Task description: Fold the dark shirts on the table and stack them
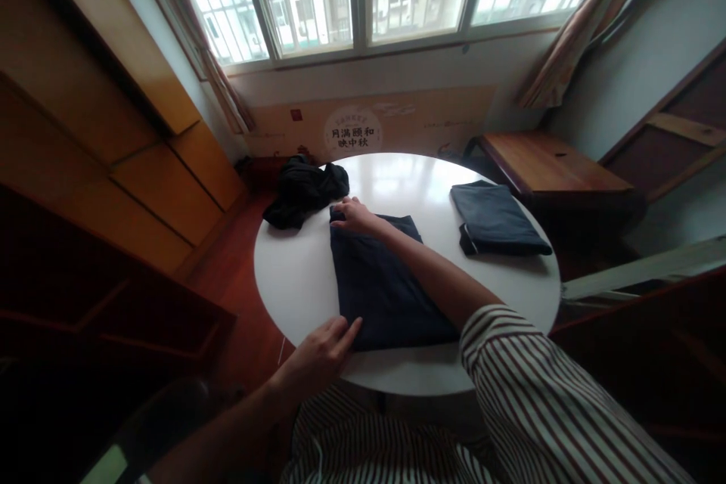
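head view: the dark blue cloth (391, 291) lies flat on the white table (292, 280) — probably soft, light and limp, best held by its corners. left hand (324, 344) at the near one, fingers slightly spread; right hand (356, 216) at the far one, fingers bent — whether pinching, can't tell.

And here's the white table (298, 283), curved all the way round, its top shining near the far side. Far left, a crumpled black cloth (306, 185) sprawls right over the rim! Centre stage, a dark blue garment (380, 295) lies flat, its near edge just inside the table's near rim. And over on the right, well apart, a neatly folded bundle (499, 218), also dark, one corner close to the edge!
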The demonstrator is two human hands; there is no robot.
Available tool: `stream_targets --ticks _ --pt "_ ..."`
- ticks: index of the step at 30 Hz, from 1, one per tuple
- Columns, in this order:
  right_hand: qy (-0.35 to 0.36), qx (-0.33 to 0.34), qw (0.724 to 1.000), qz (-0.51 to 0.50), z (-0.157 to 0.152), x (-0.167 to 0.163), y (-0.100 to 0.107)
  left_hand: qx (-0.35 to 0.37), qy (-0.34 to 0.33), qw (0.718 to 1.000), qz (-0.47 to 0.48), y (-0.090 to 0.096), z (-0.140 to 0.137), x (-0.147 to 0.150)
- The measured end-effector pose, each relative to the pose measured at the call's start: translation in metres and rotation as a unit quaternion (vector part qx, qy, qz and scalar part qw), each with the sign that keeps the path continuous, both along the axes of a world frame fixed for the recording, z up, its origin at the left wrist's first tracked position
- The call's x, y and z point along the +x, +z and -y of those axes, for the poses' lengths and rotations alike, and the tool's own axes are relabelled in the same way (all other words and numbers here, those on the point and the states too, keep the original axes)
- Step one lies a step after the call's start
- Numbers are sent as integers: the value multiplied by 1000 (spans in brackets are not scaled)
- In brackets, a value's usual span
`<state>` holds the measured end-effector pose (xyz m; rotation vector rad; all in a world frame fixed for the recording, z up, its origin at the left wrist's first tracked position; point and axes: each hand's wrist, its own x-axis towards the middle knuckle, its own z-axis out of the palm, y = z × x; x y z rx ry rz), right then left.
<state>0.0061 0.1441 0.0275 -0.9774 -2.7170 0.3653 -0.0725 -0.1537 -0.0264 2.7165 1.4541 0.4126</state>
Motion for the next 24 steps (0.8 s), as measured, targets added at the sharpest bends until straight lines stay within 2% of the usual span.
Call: stream_targets --ticks 4,7,10,14,18,21,24 --pt "5 7 999 37 -10 -12 -13 15 -22 998 -54 -10 3 4" --pt "10 16 999 45 -10 -10 -18 -3 -18 999 -50 -12 5 9" --pt "10 28 999 42 -5 -10 -15 -35 58 997 42 -13 7 11" --pt "-12 36 999 29 7 -18 -8 -78 171 963 192 -21 12 13" --pt "-38 18 998 56 18 -28 -17 -51 221 952 205 -28 15 18" --pt "-50 12 996 67 21 -29 -30 -17 204 966 157 -26 15 21" --pt "-54 9 997 61 20 -29 -38 -26 130 988 75 -18 11 18"
